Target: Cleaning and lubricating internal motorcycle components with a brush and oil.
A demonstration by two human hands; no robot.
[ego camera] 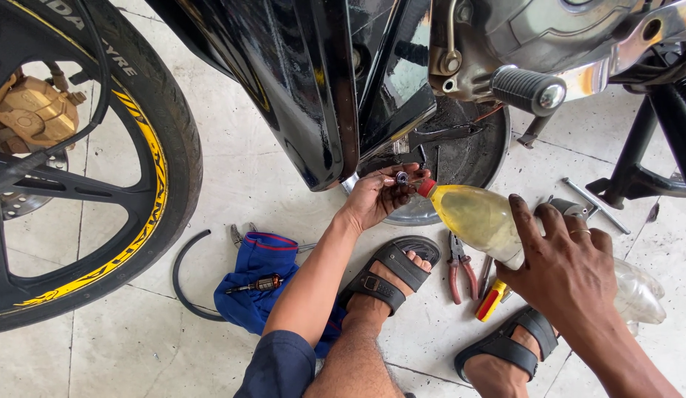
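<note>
While both hands work low beside the motorcycle, entries run left to right:

Front wheel: black tyre (177,133) with yellow rim striping and a gold brake caliper (29,110), far left, standing on the tiled floor (247,177).
Rubber ring: thin black curved strip (179,276) lying on the floor just right of the tyre.
Blue cloth: crumpled cloth (258,276) on the floor with a small screwdriver (260,284) resting on it; the left forearm passes over its right edge.
Left hand: left hand (376,197) raised under the black fairing (298,96); grip narrow, fingertips pinched on a small metal part (402,177).
Small metal part: held at the fingertips, just left of the bottle's red cap, over the rim of the drain pan; whether cap and part touch cannot be told.
Drain pan: round dark metal pan (468,158) on the floor below the engine, behind the left hand.
Bottle: clear plastic bottle (479,220) of yellowish liquid, lying near horizontal, red cap (427,187) pointing left toward the part.
Pliers: red-handled pliers (458,269) on the floor beneath the bottle, a yellow-and-red tool (490,301) just to their right.
Right hand: right hand (568,269) wrapped over the bottle's rear half; grip closed round the bottle, a ring on one finger.
Feet: two feet in black sandals (391,276) flat on the floor, below the hands.
Stand: black motorcycle stand (638,158) at far right, a metal rod (595,205) on the floor beside it.
</note>
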